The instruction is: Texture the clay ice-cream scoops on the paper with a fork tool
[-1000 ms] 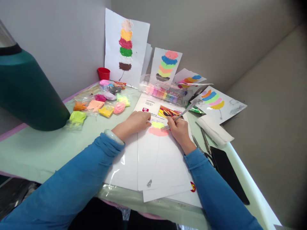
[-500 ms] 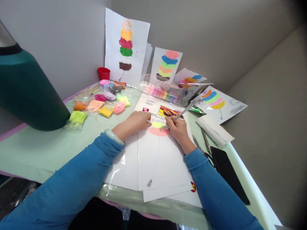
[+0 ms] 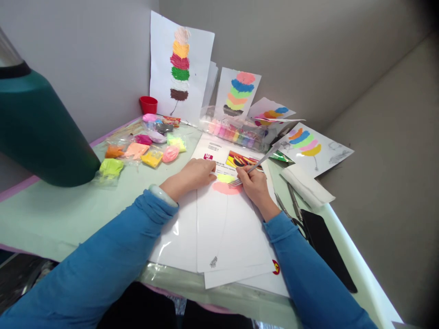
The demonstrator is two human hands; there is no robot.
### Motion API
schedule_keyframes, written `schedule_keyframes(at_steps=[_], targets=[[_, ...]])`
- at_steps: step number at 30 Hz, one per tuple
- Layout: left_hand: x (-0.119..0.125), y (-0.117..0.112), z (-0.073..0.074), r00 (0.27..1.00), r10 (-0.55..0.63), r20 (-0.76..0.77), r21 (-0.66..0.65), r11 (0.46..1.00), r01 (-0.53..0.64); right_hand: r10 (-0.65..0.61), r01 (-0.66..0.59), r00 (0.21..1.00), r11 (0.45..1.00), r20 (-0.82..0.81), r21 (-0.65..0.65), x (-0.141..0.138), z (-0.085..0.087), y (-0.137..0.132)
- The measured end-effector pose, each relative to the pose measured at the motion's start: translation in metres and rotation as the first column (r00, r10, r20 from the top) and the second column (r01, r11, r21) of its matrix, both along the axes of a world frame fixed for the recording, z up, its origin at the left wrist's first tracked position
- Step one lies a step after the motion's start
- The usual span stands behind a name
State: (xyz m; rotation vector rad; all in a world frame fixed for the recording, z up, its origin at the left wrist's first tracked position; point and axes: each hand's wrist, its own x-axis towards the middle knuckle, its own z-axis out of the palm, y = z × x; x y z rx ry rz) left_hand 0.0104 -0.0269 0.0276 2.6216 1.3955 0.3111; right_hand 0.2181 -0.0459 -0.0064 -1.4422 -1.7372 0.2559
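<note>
Pink and yellow clay smears (image 3: pixel 225 183) sit on the white sheet (image 3: pixel 229 228). Right hand (image 3: pixel 254 184) pinches a metal fork (image 3: pixel 252 168), tines touching the yellow; left hand (image 3: pixel 194 175) presses flat just beside.

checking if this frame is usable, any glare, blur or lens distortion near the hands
Head view: even, soft light; the left hand, right hand and fork are sharp, no motion blur. Head view: white glare streaks on the clear plastic sheet under the papers. Head view: wide-angle bending stretches the green-topped table's edge, and the top right corner is darkened.
</note>
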Motion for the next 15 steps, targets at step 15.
schedule_keyframes(at_steps=[15], targets=[[-0.0003,0.0019,-0.0026,1.000,-0.012,0.011,-0.015,1.000,0.012,0.002,-0.002,1.000,1.000,-0.020,0.002,-0.0005,0.0005,-0.0005]])
